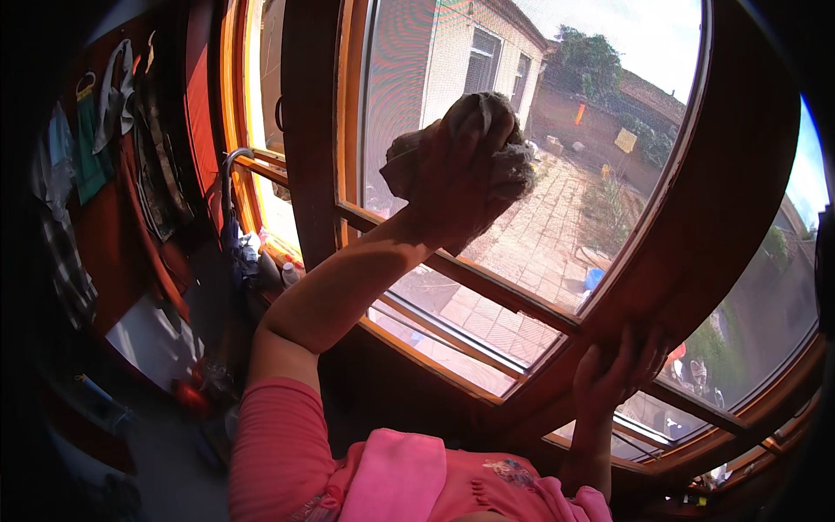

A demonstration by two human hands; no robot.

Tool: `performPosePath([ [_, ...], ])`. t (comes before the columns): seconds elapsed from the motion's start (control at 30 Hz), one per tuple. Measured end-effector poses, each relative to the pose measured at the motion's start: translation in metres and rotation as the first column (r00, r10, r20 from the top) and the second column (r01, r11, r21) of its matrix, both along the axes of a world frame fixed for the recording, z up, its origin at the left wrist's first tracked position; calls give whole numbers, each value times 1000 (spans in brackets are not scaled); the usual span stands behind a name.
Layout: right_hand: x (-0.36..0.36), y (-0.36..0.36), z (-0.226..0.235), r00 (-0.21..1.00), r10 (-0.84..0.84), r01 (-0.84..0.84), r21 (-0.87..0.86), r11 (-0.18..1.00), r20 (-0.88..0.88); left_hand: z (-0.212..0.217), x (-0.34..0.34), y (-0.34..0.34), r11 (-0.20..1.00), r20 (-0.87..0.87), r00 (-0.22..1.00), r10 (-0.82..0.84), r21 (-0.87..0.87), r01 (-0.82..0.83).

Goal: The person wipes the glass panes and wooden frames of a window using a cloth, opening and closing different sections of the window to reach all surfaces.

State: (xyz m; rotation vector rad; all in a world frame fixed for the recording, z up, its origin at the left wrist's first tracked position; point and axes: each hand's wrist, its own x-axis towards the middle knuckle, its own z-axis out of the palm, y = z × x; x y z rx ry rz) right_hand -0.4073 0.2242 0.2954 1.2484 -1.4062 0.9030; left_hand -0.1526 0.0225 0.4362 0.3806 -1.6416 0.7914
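Note:
My left hand [454,178] is raised in front of a window, its fingers wrapped round a crumpled grey cloth [511,170]. The cloth sits at the upper glass pane [557,235], bunched on both sides of the hand; whether it presses on the glass cannot be made out. Farther right and lower, my right hand [616,370] lies against the dark wooden window frame [696,252] with its fingers apart and nothing in them. That hand is in shadow. A wooden crossbar [504,289] of the window runs below the cloth.
At the left, clothes and a green cloth [91,148] hang on the wall. A curved-handled umbrella [231,191] and a small white bottle [290,274] stand by another window. Through the panes, a paved yard [544,252] and a pale building [470,52] show.

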Motion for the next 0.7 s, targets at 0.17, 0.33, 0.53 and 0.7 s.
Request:
performPosePath([
  [0.17,16,-5,3,999,35,-35,-8,999,1,131,64,-81,998,-446,893,53,7,-56],
  [0.33,17,-8,0,997,72,-72,-15,997,-17,143,50,-71,954,-382,911,156,-182,-239],
  [0.53,8,-3,-1,999,-6,6,-7,1000,-36,38,2,-22,995,174,985,17,-97,-1],
  [0.7,12,-3,-2,1000,22,-22,22,1000,8,137,70,-75,981,-34,998,-53,-186,46],
])
